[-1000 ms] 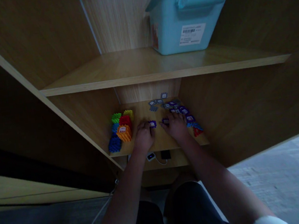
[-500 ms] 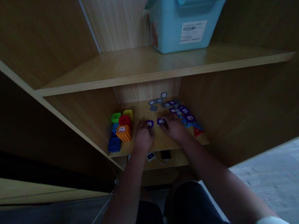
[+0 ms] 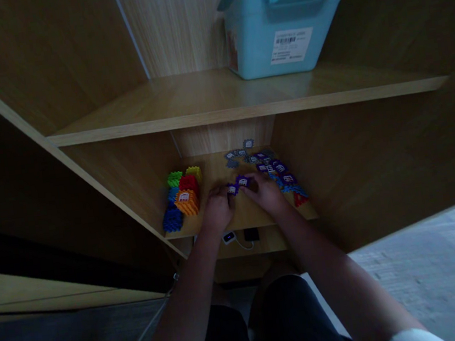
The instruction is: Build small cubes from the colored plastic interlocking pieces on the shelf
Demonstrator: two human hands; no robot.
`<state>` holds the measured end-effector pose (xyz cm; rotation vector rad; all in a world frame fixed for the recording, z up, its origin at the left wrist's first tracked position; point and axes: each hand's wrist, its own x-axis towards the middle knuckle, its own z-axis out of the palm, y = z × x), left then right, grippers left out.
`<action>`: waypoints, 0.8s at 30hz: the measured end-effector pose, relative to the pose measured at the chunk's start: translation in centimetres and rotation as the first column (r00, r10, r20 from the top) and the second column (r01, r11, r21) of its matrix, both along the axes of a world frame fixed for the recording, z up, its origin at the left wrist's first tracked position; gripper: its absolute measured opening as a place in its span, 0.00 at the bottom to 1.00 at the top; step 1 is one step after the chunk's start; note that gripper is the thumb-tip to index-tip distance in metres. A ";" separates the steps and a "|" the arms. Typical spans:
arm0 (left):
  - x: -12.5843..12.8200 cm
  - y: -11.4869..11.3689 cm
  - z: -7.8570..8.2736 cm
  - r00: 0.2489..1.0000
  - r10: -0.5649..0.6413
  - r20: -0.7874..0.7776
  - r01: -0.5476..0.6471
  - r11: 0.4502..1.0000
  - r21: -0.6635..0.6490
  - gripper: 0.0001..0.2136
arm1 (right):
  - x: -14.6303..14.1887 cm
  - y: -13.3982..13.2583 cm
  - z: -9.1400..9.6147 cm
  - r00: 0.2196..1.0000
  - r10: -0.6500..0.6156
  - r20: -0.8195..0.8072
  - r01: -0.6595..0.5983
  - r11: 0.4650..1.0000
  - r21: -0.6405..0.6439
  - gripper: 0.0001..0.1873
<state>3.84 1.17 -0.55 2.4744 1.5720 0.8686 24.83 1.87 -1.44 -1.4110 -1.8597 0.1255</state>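
Both of my hands reach into the lower shelf (image 3: 241, 218) of a wooden cabinet. My left hand (image 3: 216, 208) pinches a small purple toothed piece (image 3: 232, 189). My right hand (image 3: 266, 192) pinches a second purple piece (image 3: 242, 180), and the two pieces touch between my fingertips. To the left stands a cluster of assembled cubes: green (image 3: 175, 178), yellow (image 3: 194, 171), red (image 3: 188, 183), orange (image 3: 185, 202) and blue (image 3: 172, 219). A scatter of loose purple, grey and blue flat pieces (image 3: 271, 168) lies to the right and behind, with a red piece (image 3: 299, 199) at its near end.
A light blue lidded plastic bin (image 3: 279, 20) with a barcode label stands on the upper shelf (image 3: 186, 106). Below the lower shelf's front edge lie a small white device (image 3: 228, 238), a cable and a black item (image 3: 252, 234). My knees are below; grey floor at right.
My hands have come together: the two purple pieces, held apart a second ago, now meet between my fingertips. The view has shifted slightly.
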 end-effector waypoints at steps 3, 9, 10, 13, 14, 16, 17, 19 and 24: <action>-0.2 0.2 -0.2 0.993 -0.065 0.094 0.067 0.997 -0.022 0.12 | -0.2 -0.2 0.2 0.998 0.067 0.000 -0.067 0.998 0.001 0.19; -0.7 0.4 -0.2 0.975 -0.077 0.207 0.094 0.993 -0.072 0.12 | -0.5 -0.2 0.3 0.987 0.153 0.043 -0.152 0.988 -0.016 0.18; -0.7 0.4 -0.1 0.974 -0.071 0.217 0.089 0.993 -0.079 0.11 | -0.5 -0.2 0.3 0.986 0.158 0.054 -0.157 0.987 -0.022 0.18; -0.6 0.4 0.0 0.970 -0.061 0.235 0.087 0.991 -0.102 0.11 | -0.5 -0.2 0.2 0.983 0.165 0.083 -0.162 0.986 -0.045 0.18; -0.6 0.4 0.0 0.970 -0.059 0.237 0.086 0.991 -0.104 0.11 | -0.5 -0.1 0.1 0.982 0.169 0.088 -0.166 0.985 -0.045 0.19; -0.6 0.4 0.0 0.971 -0.060 0.233 0.085 0.992 -0.098 0.11 | -0.4 -0.1 0.0 0.979 0.180 0.095 -0.178 0.984 -0.032 0.20; -0.5 0.4 0.0 0.972 -0.061 0.228 0.084 0.992 -0.093 0.10 | -0.4 0.0 -0.1 0.977 0.186 0.099 -0.185 0.982 -0.026 0.19; -0.6 0.4 -0.1 0.972 -0.066 0.225 0.086 0.993 -0.080 0.10 | -0.4 0.0 -0.1 0.975 0.195 0.106 -0.194 0.981 -0.024 0.18; -0.6 0.5 -0.3 0.971 -0.077 0.228 0.094 0.993 -0.065 0.09 | -0.4 -0.1 0.2 0.971 0.205 0.124 -0.201 0.979 -0.046 0.16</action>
